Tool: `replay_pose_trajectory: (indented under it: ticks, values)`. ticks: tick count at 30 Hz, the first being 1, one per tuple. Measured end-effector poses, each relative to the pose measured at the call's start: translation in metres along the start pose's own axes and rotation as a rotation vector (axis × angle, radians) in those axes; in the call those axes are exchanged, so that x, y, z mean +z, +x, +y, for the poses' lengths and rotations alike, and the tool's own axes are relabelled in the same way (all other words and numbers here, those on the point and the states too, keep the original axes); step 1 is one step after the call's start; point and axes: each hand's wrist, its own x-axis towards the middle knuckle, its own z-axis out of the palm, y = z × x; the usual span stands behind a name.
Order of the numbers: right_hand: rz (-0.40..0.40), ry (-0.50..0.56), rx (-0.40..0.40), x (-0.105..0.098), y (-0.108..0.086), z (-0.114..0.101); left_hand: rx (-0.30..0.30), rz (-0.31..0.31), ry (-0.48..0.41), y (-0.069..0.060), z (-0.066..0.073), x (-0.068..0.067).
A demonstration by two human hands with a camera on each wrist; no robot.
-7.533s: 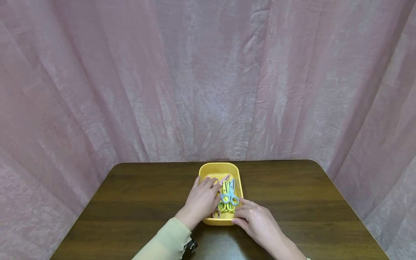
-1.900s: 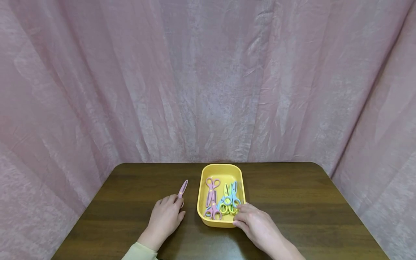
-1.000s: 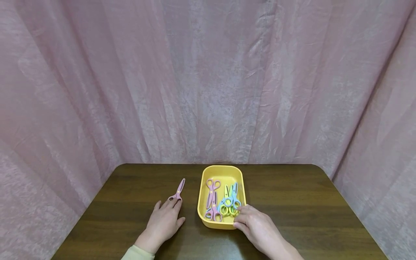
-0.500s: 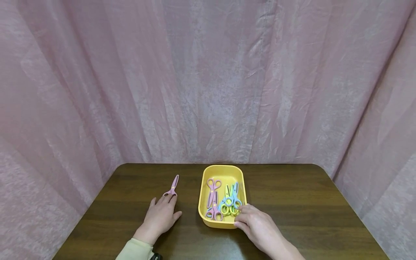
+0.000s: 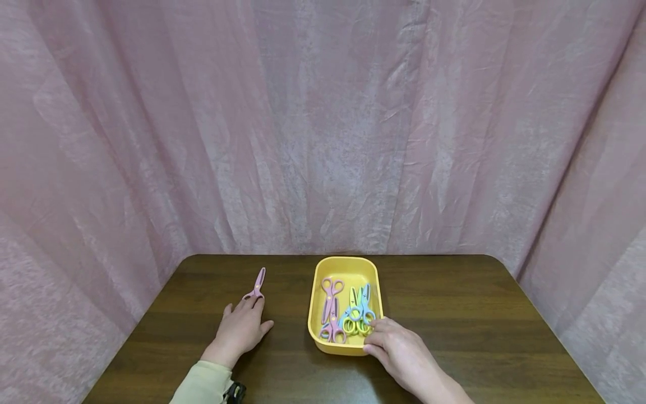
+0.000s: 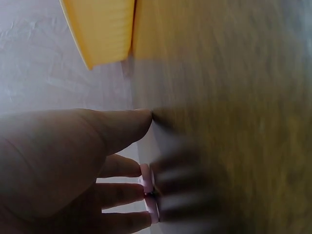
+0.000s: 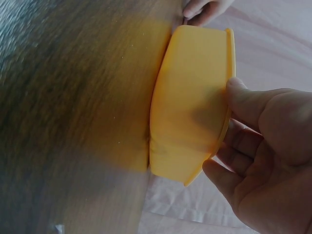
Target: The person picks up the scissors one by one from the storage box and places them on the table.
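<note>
Lying closed on brown table (image 5: 454, 320): pink scissors (image 5: 258, 283).

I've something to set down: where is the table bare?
The table is bare right of the yellow tray and right hand, and between tray and left hand. Crowded: the tray's near half, with scissors, and the left fingertips, touching pink scissors.

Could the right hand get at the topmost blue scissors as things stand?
Probably yes: the right hand is beside the topmost blue scissors, whose blades lie uncovered, though it may need to release the yellow tray.
</note>
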Motion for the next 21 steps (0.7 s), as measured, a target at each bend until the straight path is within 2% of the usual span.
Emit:
replay_pose_trajectory:
  ticks: [21]
  values:
    - [-0.003, 0.006, 0.006, 0.000, 0.001, 0.000, -0.031, -0.033, -0.007, 0.013, -0.038, -0.004]
